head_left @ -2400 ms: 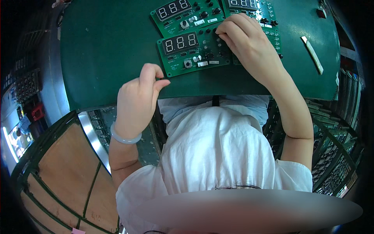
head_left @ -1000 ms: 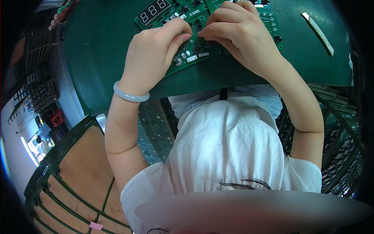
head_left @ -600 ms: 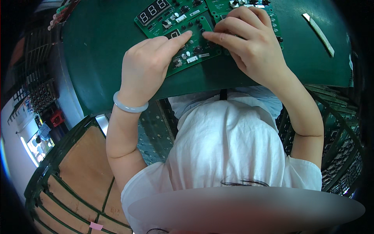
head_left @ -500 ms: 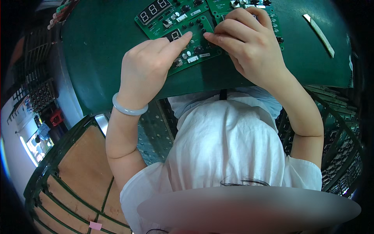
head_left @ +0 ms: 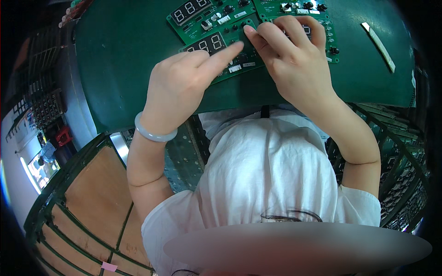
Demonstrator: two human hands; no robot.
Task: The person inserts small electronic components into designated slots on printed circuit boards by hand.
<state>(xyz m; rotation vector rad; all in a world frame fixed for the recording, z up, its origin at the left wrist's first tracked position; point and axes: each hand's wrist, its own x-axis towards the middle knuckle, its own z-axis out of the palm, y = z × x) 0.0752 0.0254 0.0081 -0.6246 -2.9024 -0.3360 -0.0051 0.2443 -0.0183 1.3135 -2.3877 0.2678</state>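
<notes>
1. A smooth, dark-green bench.
2. By its near edge: a flat, rectangular green circuit board with a black digit display.
3. Left hand: index extended over the board, other fingers curled.
4. Right hand: arched, fingertip by the board's far-right corner.
5. Whether either grips anything, I cannot tell.

- front circuit board: lower left corner's buried under the left hand
- right-side board: mostly behind the right hand, just a bit of display peeking through
- back-left board: top chopped off by the frame
- can't tell if the right fingertips pinch anything, too small
- big blurred oval hides whatever's behind it
</notes>
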